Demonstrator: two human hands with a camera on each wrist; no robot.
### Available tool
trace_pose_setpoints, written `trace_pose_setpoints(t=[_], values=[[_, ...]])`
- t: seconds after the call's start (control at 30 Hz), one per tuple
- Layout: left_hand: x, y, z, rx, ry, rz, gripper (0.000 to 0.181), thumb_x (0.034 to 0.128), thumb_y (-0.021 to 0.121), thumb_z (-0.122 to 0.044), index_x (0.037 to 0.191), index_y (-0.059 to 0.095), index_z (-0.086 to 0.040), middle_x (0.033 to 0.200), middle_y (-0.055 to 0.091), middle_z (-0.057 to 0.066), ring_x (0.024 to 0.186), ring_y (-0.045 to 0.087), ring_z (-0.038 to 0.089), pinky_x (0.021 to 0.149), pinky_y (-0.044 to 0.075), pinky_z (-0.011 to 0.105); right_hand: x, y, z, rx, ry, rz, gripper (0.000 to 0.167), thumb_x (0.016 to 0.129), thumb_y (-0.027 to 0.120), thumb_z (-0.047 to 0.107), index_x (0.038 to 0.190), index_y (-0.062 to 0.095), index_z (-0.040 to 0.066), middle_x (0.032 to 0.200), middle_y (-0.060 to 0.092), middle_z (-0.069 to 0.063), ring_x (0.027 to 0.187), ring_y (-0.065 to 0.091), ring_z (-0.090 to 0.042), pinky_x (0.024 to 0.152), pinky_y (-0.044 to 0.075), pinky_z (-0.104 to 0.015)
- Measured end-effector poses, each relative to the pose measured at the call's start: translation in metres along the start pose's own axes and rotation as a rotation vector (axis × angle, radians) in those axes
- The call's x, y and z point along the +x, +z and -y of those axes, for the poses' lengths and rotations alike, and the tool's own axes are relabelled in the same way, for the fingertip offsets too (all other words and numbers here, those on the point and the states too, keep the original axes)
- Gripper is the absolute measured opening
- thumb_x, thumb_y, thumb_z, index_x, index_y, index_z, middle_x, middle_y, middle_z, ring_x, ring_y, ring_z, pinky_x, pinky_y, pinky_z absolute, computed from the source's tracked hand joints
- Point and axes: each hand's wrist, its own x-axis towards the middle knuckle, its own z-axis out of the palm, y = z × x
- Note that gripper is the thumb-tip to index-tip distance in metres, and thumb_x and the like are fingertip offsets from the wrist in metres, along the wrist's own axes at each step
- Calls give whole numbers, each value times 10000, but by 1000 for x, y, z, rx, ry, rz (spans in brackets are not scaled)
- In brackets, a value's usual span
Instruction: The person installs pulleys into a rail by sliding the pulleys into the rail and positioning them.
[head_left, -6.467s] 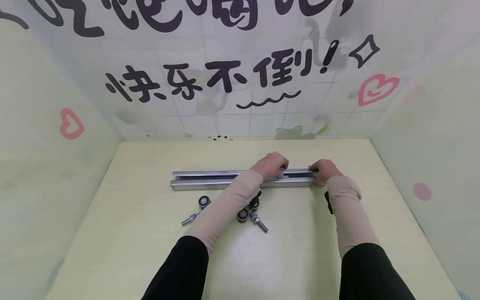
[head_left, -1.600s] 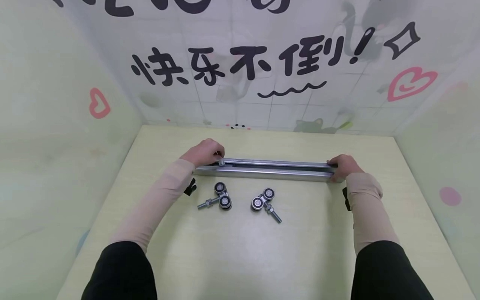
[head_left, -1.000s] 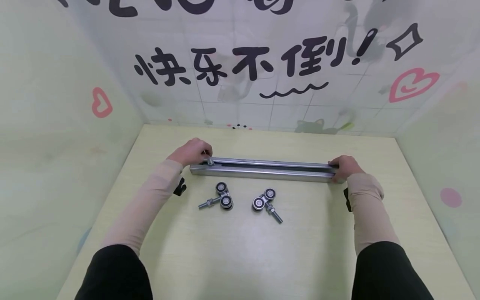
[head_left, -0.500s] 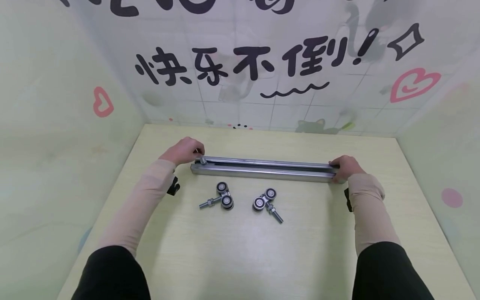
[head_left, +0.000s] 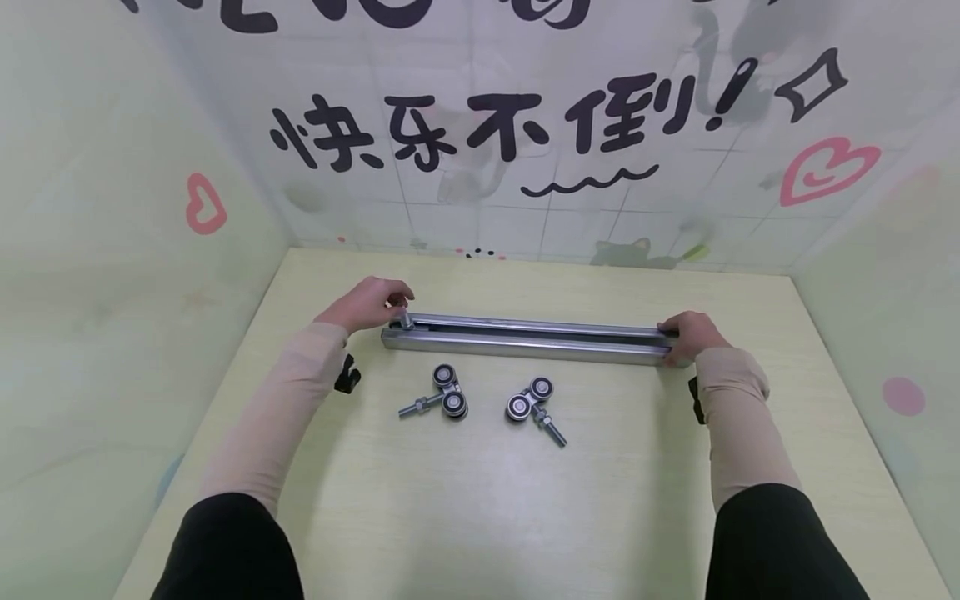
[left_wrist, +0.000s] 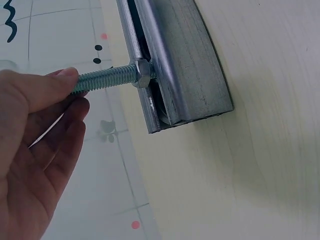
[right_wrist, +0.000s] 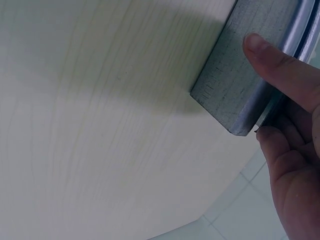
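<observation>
"What has just changed?"

"The bolt (left_wrist: 107, 80) has travelled along the slot (head_left: 540, 333) of the metal rail (head_left: 525, 347); it now stands close to the rail's left end, its nut (left_wrist: 144, 73) at the slot's mouth; the left grip (head_left: 366, 304) pinches its free tip."

"Meaning what for the work?"

"My reading is that whatever carries the bolt slides along the rail without jamming; its lower part is mostly hidden, so I can't vouch for wheels in there, though the loose parts nearby hint at it."

"And the right grip (head_left: 692, 333)?"

"It clasps the rail's right end, thumb on the near face, fingers round the far edge; I'd judge it is steadying the rail on the tabletop (head_left: 480, 492)."

"Against the earlier head views, then?"

"In the oldest, the left grip was over the rail's right half; later the bolt was farther in from the left end; over the last half second it has hardly moved; the right grip has kept its end; the left roller trolley (head_left: 453, 405) and right roller trolley (head_left: 518, 407) still lie in front of the rail, untouched."
</observation>
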Motion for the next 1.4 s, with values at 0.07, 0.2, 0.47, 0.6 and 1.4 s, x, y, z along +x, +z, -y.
trace_pose_setpoints(t=[0.07,0.2,0.47,0.6,1.4], values=[[-1,1,4,-42,-13,-8,402,812,608,-23,1193,514,62,1108,587,215,1038,545,330,892,450,445,0,0,0,-1,3,1,642,582,789,28,1174,557,-60,1204,510,-301,1065,466,-433,933,368,-538],[-2,7,11,-70,-75,9,650,718,730,-85,1286,440,40,1298,470,220,1202,414,385,1000,346,494,-1,0,-1,-4,1,-5,641,584,782,22,1177,552,-62,1207,506,-304,1072,460,-438,939,363,-541],[0,39,29,-127,-158,43,642,643,799,-145,1204,537,26,1182,564,200,1083,514,335,967,391,460,-11,5,0,2,-2,-20,648,566,789,15,1163,555,-75,1193,513,-307,1067,462,-456,943,358,-544],[-4,47,32,-141,-180,12,571,627,812,-148,1132,599,12,1090,618,178,971,568,284,887,453,414,-14,7,2,-13,-12,-25,640,564,789,14,1155,561,-78,1191,521,-298,1061,474,-449,938,369,-537],[10,33,21,-153,-276,4,557,582,810,-44,1101,615,6,1042,642,169,953,599,297,897,460,418,-17,-6,25,-105,-159,-7,681,755,668,127,1277,353,-175,1320,287,-401,1199,297,-536,997,294,-562]])
